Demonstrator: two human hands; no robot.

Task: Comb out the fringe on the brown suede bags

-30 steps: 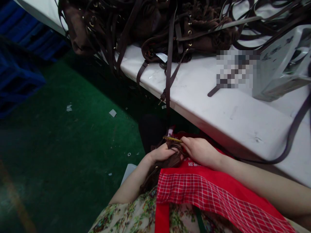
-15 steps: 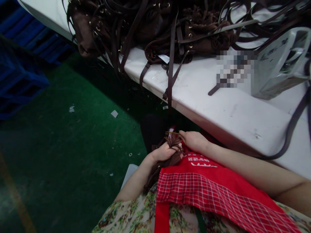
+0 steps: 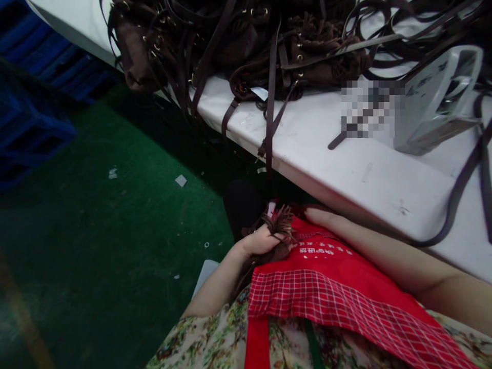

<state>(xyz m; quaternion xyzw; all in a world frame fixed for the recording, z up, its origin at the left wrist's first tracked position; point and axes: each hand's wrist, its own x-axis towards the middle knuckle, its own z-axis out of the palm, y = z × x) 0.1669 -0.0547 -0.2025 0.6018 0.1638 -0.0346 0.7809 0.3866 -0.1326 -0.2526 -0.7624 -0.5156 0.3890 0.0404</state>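
Presently | left grip [image 3: 263,241]: clasping brown fringe [image 3: 282,221] | right grip [image 3: 302,210]: lost in shadow, cannot tell its hold

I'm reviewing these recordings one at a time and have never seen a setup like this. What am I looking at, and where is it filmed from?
There is no machine here: the hands are a person's own, bare. The view comes from a camera worn on that person's head, looking forward and down, so the red apron at the bottom is the wearer's.

The left hand grips a bunch of brown fringe above the lap. The right hand is mostly lost in shadow near the table's edge, so I can't tell whether it holds anything.

On the white table lie heaped brown bag-like pieces with metal eyelets, long dark straps and a pale plastic container. A patch beside the container is pixelated.
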